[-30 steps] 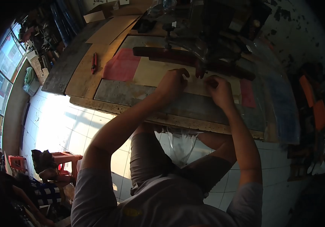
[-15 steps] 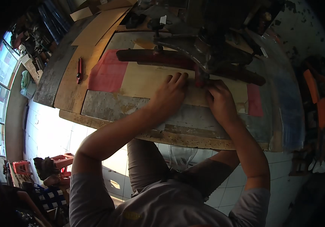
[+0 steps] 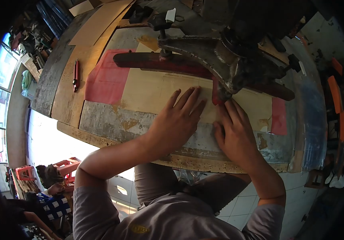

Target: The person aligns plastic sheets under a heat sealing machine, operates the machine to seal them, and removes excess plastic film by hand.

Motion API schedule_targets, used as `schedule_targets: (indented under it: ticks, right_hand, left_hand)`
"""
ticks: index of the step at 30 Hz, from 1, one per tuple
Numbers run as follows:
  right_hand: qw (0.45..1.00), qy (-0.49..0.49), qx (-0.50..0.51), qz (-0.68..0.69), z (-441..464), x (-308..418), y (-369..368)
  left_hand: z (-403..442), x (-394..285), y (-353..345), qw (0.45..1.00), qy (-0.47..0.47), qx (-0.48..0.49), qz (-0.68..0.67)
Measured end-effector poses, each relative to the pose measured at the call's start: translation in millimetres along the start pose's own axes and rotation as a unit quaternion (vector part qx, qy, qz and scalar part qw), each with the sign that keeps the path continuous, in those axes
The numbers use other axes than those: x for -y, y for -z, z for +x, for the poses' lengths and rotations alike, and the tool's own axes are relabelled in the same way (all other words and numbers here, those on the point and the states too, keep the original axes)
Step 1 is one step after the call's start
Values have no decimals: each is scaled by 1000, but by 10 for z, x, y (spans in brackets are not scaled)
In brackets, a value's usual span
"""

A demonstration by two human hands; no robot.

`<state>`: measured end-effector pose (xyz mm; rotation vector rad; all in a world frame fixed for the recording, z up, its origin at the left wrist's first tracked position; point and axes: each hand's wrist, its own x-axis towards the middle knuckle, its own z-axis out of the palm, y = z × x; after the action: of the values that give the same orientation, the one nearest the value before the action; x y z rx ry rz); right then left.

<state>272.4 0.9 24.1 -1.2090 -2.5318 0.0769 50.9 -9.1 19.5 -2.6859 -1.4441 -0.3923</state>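
Note:
A pale yellow sheet (image 3: 140, 90) lies on the worn grey table plate, with a red sheet (image 3: 107, 78) showing past its left end and a red strip (image 3: 279, 116) at its right end. My left hand (image 3: 177, 120) rests flat on the yellow sheet, fingers spread. Beside it, my right hand (image 3: 236, 130) lies on the sheet with fingers stretched forward, fingertips by the red lower end of a dark metal machine (image 3: 236, 68). A long dark red bar (image 3: 160, 62) belonging to this machine crosses above the sheet. Whether the right fingertips touch the machine cannot be made out.
A red utility knife (image 3: 76, 76) lies on the wooden board (image 3: 66, 96) at left. Brown cardboard (image 3: 100, 24) is stacked behind it. Clear plastic sheeting (image 3: 314, 132) hangs at the right edge. Red stools (image 3: 66, 168) stand on the floor at lower left.
The camera view has shifted, and the machine looks larger and clearer. My left hand has come nearer to my body, its fingers wider apart. My right hand's fingers have straightened.

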Motion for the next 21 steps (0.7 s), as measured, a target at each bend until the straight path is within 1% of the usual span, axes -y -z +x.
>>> schedule_targets:
  ticks: [3, 6, 12, 15, 18, 21]
  right_hand:
    - [1000, -22, 18, -4, 23, 53, 75]
    - [999, -35, 30, 8, 2, 60, 60]
    - [1000, -12, 4, -10, -37, 48, 25]
    - [999, -24, 21, -42, -29, 102, 75]
    - [998, -36, 32, -28, -35, 103, 69]
    - [999, -28, 21, -32, -63, 94, 35]
  left_hand:
    - [-9, -44, 31, 998, -17, 20, 55]
    - [-15, -77, 49, 996, -32, 52, 72]
    - [-27, -131, 55, 997, -11, 49, 65]
    - [-19, -131, 105, 998, -29, 46, 43]
    - [-42, -150, 29, 999, -36, 33, -19]
    - [-41, -174, 26, 999, -30, 27, -20]
